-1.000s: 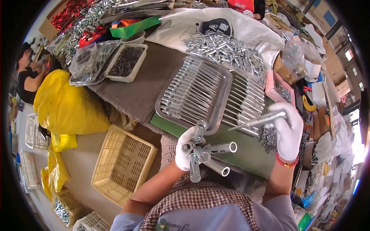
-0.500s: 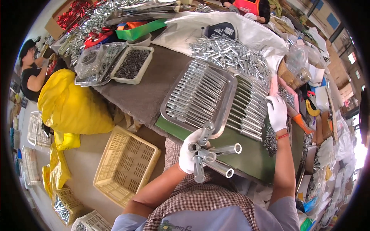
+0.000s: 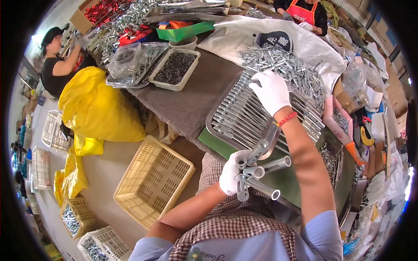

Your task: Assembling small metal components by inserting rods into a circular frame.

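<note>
The left hand [image 3: 234,173], in a white glove, is closed round a fanned bunch of hollow silver metal tubes [image 3: 264,177], whose open ends jut out to the right in front of the bench's near edge. The right hand [image 3: 271,92], also white-gloved, has its fingers bent over the far part of a shiny rectangular metal tray [image 3: 210,124]; whether the fingertips have hold of anything cannot be told.

Slim silver metal rods [image 3: 237,114] line the tray nearly rim to rim, and its near corner lies close to the edge of the bench [image 3: 185,106]. To the left, an open stretch of dark grey covering reaches as far as a cream rectangular plastic tub [image 3: 167,85] of small dark parts. The far side is tighter: a heap of short silver metal pieces [image 3: 283,61] lies just beyond the tray. On the right, a pink open box [image 3: 327,112] stands well apart from the tray.
</note>
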The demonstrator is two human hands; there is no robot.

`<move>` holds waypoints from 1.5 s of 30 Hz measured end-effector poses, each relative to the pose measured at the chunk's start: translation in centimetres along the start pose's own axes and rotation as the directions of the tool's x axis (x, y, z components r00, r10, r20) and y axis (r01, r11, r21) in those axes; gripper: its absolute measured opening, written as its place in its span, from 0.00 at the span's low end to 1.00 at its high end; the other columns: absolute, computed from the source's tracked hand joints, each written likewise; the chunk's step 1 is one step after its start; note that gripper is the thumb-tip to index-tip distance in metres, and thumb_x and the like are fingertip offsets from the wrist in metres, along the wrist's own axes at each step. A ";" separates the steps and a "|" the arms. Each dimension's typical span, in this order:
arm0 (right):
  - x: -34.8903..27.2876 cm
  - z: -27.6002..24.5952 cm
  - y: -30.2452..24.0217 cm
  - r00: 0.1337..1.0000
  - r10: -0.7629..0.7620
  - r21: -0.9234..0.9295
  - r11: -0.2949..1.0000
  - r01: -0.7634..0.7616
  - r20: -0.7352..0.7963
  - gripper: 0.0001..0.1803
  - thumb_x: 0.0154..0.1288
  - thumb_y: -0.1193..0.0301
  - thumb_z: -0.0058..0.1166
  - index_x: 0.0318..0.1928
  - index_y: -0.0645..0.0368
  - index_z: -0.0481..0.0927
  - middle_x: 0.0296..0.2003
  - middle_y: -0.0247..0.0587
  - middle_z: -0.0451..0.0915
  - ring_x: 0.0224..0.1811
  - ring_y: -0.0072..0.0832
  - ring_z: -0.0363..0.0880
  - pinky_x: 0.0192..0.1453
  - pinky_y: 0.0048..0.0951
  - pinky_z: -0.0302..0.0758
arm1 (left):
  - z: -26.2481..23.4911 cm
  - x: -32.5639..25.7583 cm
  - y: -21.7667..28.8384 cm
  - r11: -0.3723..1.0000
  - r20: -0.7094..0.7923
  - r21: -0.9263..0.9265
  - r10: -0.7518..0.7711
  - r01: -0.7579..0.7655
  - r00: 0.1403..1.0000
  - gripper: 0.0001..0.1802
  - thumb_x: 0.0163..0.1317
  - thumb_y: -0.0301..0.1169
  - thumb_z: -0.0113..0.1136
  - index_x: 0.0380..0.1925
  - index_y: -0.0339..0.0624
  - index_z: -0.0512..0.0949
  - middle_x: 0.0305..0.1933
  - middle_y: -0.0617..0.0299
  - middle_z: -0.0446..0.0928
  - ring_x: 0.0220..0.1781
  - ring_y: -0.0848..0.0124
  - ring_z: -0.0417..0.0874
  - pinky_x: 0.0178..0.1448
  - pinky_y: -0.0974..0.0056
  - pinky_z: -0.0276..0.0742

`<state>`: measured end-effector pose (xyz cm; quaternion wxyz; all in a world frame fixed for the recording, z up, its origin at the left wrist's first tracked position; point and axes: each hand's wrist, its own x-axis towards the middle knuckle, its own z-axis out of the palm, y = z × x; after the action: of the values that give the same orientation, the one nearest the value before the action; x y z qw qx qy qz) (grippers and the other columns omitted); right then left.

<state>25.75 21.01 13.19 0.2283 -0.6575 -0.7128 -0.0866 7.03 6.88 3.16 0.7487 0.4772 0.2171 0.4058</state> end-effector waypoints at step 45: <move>-14.4 -12.1 -5.0 0.988 0.153 0.867 0.496 -0.049 -0.032 0.36 0.57 0.84 0.53 0.67 0.62 0.59 0.42 0.44 0.78 0.39 0.26 0.78 0.47 0.27 0.76 | 1.5 0.6 1.5 0.769 -0.124 -0.556 -0.454 0.317 0.882 0.19 0.68 0.45 0.43 0.29 0.40 0.73 0.24 0.62 0.75 0.23 0.70 0.75 0.28 0.66 0.75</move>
<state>23.87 2.34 18.41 0.5673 -0.4911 -0.6080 0.2596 7.84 6.95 5.20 0.8829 0.1462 0.2864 0.3421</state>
